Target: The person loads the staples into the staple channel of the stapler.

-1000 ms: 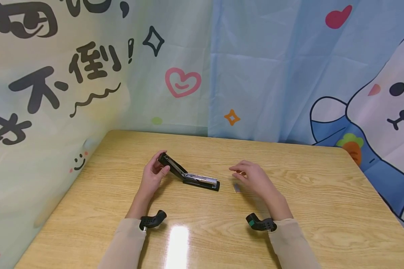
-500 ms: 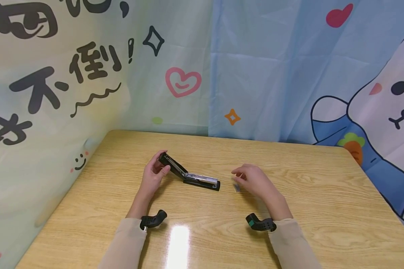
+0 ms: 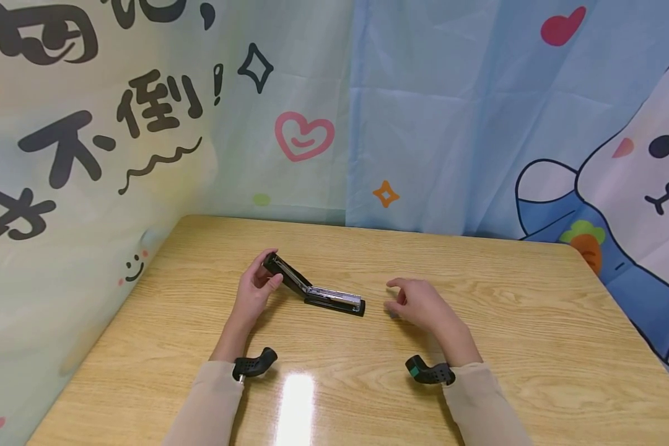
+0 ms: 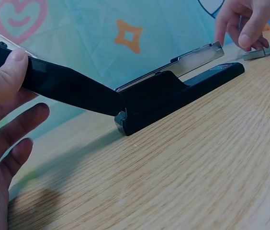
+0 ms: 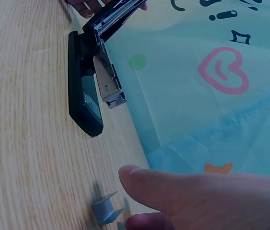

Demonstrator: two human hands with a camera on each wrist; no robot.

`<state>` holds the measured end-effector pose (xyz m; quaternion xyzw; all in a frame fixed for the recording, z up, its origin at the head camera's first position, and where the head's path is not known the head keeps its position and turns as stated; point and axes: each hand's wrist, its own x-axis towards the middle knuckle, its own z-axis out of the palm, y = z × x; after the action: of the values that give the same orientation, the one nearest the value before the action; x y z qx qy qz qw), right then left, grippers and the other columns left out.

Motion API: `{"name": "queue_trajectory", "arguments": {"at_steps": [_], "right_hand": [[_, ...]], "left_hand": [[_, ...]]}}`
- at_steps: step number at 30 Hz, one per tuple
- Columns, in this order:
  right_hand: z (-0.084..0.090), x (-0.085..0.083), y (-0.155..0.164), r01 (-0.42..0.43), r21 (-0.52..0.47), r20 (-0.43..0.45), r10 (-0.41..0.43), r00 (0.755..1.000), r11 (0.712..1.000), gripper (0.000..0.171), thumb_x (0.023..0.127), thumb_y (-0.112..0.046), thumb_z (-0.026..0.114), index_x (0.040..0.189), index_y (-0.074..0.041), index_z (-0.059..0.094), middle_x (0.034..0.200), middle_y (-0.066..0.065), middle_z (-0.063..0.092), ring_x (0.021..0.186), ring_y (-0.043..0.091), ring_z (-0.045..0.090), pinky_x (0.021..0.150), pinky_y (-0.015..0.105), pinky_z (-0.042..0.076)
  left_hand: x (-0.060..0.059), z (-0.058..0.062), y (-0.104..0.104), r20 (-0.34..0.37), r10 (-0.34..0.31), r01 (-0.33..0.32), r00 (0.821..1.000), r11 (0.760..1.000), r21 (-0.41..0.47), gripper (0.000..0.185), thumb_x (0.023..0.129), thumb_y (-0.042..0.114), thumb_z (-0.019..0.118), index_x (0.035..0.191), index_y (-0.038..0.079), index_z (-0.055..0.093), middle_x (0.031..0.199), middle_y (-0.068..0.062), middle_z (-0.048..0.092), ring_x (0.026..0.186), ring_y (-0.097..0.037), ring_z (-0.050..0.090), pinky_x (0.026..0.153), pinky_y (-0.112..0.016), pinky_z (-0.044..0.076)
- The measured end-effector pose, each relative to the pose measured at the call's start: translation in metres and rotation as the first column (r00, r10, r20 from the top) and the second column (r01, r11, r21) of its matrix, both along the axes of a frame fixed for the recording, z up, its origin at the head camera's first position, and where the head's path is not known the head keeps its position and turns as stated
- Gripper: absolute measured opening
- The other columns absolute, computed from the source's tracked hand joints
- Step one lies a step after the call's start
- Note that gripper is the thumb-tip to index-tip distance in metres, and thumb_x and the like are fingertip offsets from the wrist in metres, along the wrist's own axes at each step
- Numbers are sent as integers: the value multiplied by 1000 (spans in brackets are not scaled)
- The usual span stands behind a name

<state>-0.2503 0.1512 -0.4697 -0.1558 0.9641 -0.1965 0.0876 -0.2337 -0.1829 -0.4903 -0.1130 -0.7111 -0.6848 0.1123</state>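
Observation:
A black stapler (image 3: 334, 303) stands on the table with its top arm swung far back and its metal magazine (image 4: 192, 60) showing. My left hand (image 3: 253, 286) grips the raised top arm (image 4: 53, 81) near its end, thumb on one side. Just past the stapler's front end, a short silvery strip of staples (image 5: 106, 211) lies on the wood. My right hand (image 3: 422, 305) hovers low over it, thumb and forefinger apart with the strip close by the fingertips. In the head view the right hand hides most of that strip.
The wooden table (image 3: 334, 384) reaches back to a printed cloth backdrop (image 3: 412, 124). Each wrist wears a black camera mount, one on the left (image 3: 253, 364) and one on the right (image 3: 430, 371).
My right hand has come down and slightly nearer over the strip of staples, its thumb and forefinger spreading apart. The left hand and stapler stay as they were.

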Motion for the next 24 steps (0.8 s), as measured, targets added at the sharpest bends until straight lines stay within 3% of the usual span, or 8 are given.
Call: {"name": "queue_trajectory", "arguments": {"at_steps": [11,24], "right_hand": [[-4,3,-4,-9,1,17,9,1000,1000,47,86,-28,70,127,-8,57,75,-1,58,62,12,49,60,28,40],[-2,5,-6,-36,33,-16,36,999,999,33,88,-14,64,120,-7,62,74,1,56,62,14,45,58,28,36]], "left_hand": [[1,1,0,-8,0,-1,1000,1000,-14,49,89,-1,61,136,1,46,102,1,61,93,-10,59,82,-21,46],[0,0,0,-21,-4,4,1000,1000,1,49,89,-2,61,135,-1,46,98,2,62,90,-9,58,78,-21,47]]}}
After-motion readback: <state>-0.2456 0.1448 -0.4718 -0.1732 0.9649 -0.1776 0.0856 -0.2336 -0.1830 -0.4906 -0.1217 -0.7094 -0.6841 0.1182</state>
